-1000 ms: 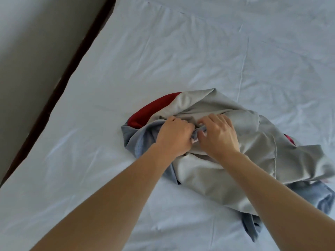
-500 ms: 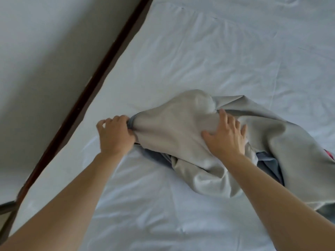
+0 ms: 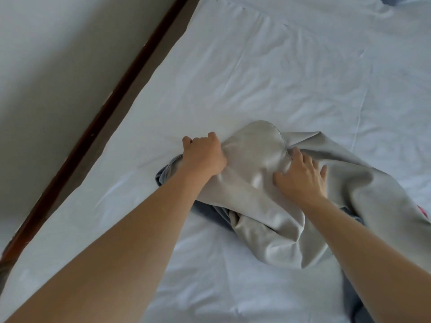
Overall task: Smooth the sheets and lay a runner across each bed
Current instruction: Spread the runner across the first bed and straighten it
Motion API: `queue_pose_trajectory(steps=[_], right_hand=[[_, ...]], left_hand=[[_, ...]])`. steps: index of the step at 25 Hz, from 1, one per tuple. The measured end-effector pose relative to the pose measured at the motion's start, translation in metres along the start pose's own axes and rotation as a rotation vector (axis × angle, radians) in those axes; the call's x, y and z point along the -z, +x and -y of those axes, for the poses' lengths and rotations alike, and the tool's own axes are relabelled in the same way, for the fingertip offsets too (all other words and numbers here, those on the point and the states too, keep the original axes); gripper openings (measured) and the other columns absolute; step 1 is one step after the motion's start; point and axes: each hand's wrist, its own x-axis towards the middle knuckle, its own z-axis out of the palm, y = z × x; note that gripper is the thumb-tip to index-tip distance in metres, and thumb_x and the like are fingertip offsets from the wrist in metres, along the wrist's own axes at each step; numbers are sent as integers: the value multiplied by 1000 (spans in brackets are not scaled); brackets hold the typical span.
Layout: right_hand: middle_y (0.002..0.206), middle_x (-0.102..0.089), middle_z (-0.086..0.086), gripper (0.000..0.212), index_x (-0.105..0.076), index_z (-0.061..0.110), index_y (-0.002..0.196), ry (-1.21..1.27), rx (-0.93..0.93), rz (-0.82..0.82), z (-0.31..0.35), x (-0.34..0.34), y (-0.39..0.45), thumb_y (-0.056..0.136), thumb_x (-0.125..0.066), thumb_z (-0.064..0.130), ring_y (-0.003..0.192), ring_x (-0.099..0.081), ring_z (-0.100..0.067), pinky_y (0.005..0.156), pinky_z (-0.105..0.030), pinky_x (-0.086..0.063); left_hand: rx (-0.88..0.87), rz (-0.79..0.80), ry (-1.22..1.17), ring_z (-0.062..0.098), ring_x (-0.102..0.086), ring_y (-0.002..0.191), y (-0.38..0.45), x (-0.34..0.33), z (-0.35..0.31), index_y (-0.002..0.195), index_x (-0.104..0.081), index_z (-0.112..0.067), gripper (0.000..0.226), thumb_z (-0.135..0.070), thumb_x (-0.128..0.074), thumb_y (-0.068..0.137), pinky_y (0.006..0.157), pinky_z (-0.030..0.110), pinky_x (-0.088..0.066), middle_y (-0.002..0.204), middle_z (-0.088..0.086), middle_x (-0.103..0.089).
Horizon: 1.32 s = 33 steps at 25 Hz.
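On the white sheet (image 3: 268,73), toward the bed's dark wooden rail (image 3: 112,106), lies the bunched grey runner (image 3: 254,159), blue lining showing at its underside. The left hand (image 3: 203,155) has its fingers curled over the runner's rail-side end, gripping the fabric. The right hand (image 3: 300,176) rests flat on the runner's middle, fingers spread, on the side away from the rail. The sheet around the runner is creased.

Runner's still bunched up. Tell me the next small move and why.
Probably draw the left hand toward the bed's left edge while the right hand pins the runner: the left grips one end, and the cloth lies crumpled on the sheet.
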Motion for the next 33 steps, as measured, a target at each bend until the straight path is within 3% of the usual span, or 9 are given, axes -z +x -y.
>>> queue_pose_trajectory(steps=[4, 9, 12, 15, 17, 20, 23, 27, 33], right_hand=[[121, -64, -11, 70, -33, 15, 143, 48, 29, 55, 13, -3, 4, 82, -60, 37, 124, -51, -32, 117, -55, -14], [91, -72, -8, 30, -62, 20, 113, 169, 316, -84, 93, 4, -14, 85, -54, 26, 98, -62, -32, 108, -41, -34], [95, -72, -3, 30, -63, 22, 115, 283, 460, -61, 146, 10, -28, 88, -55, 34, 94, -61, -27, 94, -35, -40], [122, -65, -5, 40, -59, 19, 128, 296, 507, -186, 170, 13, -30, 93, -52, 38, 112, -56, -28, 107, -43, -36], [131, -61, -6, 40, -58, 18, 131, 337, 433, -240, 170, 12, -24, 96, -50, 35, 119, -51, -29, 110, -43, -31], [134, -59, -2, 39, -58, 21, 131, 350, 324, -257, 165, 4, -17, 97, -45, 33, 121, -47, -24, 107, -35, -21], [132, -61, -2, 38, -59, 20, 130, 334, 308, -274, 152, 0, -13, 96, -47, 31, 119, -48, -25, 104, -36, -26], [129, -63, -6, 41, -57, 16, 131, 197, 338, -229, 126, 1, 4, 93, -53, 32, 121, -51, -30, 113, -46, -29], [132, -59, -7, 46, -53, 18, 134, 108, 337, -160, 124, -5, 25, 91, -53, 34, 125, -47, -30, 115, -49, -25]], left_hand=[[-44, -208, -25, 28, -62, 88, 2, -3, 39, 101, -63, -23, 16, -22, -52, 90, 84, 39, -25, 91, 0, -70], [309, -430, -103, 33, -61, 93, -14, 20, 149, 93, -63, -25, 15, -26, -49, 89, 91, 42, -29, 92, 5, -70], [614, -343, -235, 36, -61, 98, -36, 25, 212, 90, -62, -23, 15, -22, -48, 85, 101, 45, -32, 94, 7, -69], [824, -236, -350, 40, -60, 104, -68, 27, 250, 95, -65, -17, 21, -15, -51, 79, 107, 51, -36, 104, 14, -68], [720, -333, -219, 38, -56, 115, -72, 30, 245, 111, -65, -19, 35, -11, -54, 79, 109, 51, -34, 120, 13, -64], [99, -504, -193, 27, -48, 131, -46, 39, 179, 131, -56, -23, 57, -10, -52, 76, 113, 45, -28, 140, 2, -54], [-270, -236, -202, 20, -32, 144, -4, 41, 93, 140, -50, -24, 64, -23, -49, 76, 120, 46, -11, 152, 2, -44], [-306, 120, 188, 25, -29, 143, 34, 28, 53, 142, -40, -22, 61, -28, -57, 84, 121, 52, 2, 145, 3, -46], [-291, -223, 250, 33, -59, 102, 56, 42, 94, 99, -66, -16, 20, -19, -56, 81, 106, 44, -29, 99, 8, -70]])
